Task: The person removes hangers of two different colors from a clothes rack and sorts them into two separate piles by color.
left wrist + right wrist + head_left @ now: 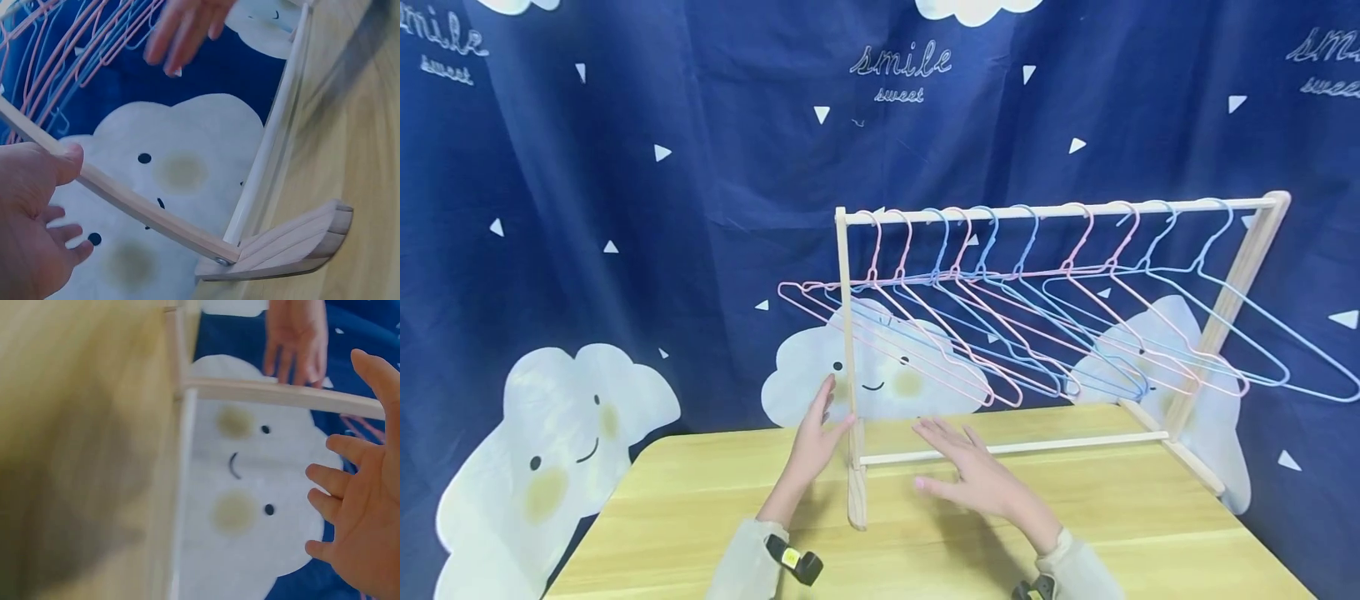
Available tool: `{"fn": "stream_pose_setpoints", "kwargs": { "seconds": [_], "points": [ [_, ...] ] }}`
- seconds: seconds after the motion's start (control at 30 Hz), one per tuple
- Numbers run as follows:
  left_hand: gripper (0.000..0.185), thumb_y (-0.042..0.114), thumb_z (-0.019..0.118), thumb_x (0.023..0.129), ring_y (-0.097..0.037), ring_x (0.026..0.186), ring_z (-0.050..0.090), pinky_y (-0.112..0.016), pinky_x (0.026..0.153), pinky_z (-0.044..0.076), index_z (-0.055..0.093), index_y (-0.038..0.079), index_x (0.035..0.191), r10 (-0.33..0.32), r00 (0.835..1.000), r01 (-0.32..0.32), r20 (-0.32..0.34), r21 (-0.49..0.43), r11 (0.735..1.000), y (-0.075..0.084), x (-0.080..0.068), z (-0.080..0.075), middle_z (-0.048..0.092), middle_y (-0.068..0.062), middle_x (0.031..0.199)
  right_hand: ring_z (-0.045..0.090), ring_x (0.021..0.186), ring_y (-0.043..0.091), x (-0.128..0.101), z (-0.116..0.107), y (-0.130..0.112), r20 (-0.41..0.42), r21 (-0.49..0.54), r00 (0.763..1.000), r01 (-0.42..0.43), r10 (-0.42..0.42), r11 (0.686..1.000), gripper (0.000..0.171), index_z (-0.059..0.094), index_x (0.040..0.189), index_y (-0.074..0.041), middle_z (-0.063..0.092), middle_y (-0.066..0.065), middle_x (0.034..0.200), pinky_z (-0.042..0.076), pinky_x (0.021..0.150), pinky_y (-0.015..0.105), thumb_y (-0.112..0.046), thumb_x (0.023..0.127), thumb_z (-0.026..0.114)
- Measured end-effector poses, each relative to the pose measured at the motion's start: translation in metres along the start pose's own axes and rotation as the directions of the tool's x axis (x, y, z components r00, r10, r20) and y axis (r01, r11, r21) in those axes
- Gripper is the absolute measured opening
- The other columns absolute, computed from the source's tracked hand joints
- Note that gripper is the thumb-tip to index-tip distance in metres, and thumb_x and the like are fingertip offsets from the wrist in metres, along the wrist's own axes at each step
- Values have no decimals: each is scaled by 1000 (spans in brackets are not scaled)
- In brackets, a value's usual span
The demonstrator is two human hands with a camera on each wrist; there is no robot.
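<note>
A wooden garment rack (847, 333) stands on the table, with several pink hangers (874, 250) and blue hangers (1210, 242) hooked over its top bar (1052, 212). My left hand (811, 442) is at the rack's left post, fingers extended. In the left wrist view its thumb (70, 164) lies against or just beside the post; contact is unclear. My right hand (981, 475) hovers in front of the lower rail (1075, 443), fingers spread and palm turned inward. In the right wrist view, nothing is held by that right hand (369, 506).
The light wooden table (700, 500) carries the rack's feet, the left foot (857, 500) close to me and the right foot (1195, 467) farther off. Behind hangs a dark blue curtain (737, 208) with clouds. Hanger ends stick out past both posts.
</note>
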State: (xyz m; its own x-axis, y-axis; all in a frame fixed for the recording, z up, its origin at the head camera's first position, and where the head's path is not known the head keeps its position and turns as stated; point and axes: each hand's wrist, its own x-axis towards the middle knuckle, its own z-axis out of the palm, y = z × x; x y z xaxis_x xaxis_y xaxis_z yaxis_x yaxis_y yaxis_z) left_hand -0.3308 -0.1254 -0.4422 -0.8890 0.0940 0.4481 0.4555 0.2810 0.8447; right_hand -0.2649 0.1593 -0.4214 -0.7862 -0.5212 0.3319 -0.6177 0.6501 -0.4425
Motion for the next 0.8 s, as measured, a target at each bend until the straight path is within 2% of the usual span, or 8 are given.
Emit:
{"fn": "stream_pose_setpoints", "kwargs": {
  "seconds": [0.1, 0.23, 0.37, 0.47, 0.53, 0.63, 0.8],
  "points": [
    [76, 13, 66, 98, -43, 150, 33, -60, 122, 26, 24, 5, 161, 21, 1000, -20, 21, -66, 998, -5, 9, 1, 32, -22, 163, 30, 154, 33, 3, -11, -10, -40, -21, 997, 60, -60, 998, 74, 36, 159, -26, 39, 4, 163, 19, 121, 68, -54, 95, 63],
    [72, 7, 67, 96, -46, 145, 39, -59, 121, 27, 30, -1, 157, 60, 998, -56, 34, -120, 991, -9, 17, 3, 39, -27, 158, 39, 149, 30, 7, -31, -32, -57, -26, 991, 121, -123, 992, 73, 38, 158, -27, 43, 2, 161, 31, 120, 57, -52, 95, 65],
    [68, 0, 68, 93, -45, 143, 44, -53, 121, 30, 37, -6, 153, 77, 996, -68, 48, -159, 985, -10, 22, 5, 44, -28, 154, 49, 142, 27, 12, -63, -57, -70, 38, 985, 161, -159, 986, 67, 40, 156, -29, 45, 0, 159, 39, 116, 53, -45, 96, 66],
    [66, -2, 69, 92, -44, 141, 46, -53, 120, 32, 40, -6, 151, 66, 997, -56, 51, -185, 981, -9, 24, 6, 48, -27, 151, 56, 136, 26, 20, -90, -71, -121, 77, 975, 196, -186, 978, 58, 47, 153, -26, 51, -1, 155, 45, 111, 55, -36, 99, 65],
    [65, -2, 70, 91, -44, 139, 49, -55, 118, 34, 43, -5, 150, 54, 998, -45, 44, -191, 981, -9, 26, 7, 51, -27, 149, 60, 132, 25, 27, -107, -78, -155, 134, 972, 197, -176, 971, 52, 52, 149, -22, 56, 0, 151, 49, 108, 53, -30, 100, 65],
    [60, 0, 72, 90, -44, 132, 56, -53, 112, 43, 49, -4, 146, 39, 999, -33, 28, -191, 981, -10, 28, 6, 58, -28, 140, 63, 129, 23, 40, -129, -86, -194, 205, 974, 155, -115, 966, 45, 58, 145, -16, 63, 2, 143, 53, 103, 46, -25, 101, 64],
    [47, -4, 71, 90, -38, 117, 68, -32, 96, 57, 60, -7, 135, 21, 1000, -16, 18, -242, 970, -11, 30, 6, 67, -31, 124, 71, 116, 26, 67, -149, -89, -248, 214, 968, 82, -27, 973, 39, 65, 135, -5, 70, 12, 132, 59, 93, 38, -20, 99, 67]
  ]
}}
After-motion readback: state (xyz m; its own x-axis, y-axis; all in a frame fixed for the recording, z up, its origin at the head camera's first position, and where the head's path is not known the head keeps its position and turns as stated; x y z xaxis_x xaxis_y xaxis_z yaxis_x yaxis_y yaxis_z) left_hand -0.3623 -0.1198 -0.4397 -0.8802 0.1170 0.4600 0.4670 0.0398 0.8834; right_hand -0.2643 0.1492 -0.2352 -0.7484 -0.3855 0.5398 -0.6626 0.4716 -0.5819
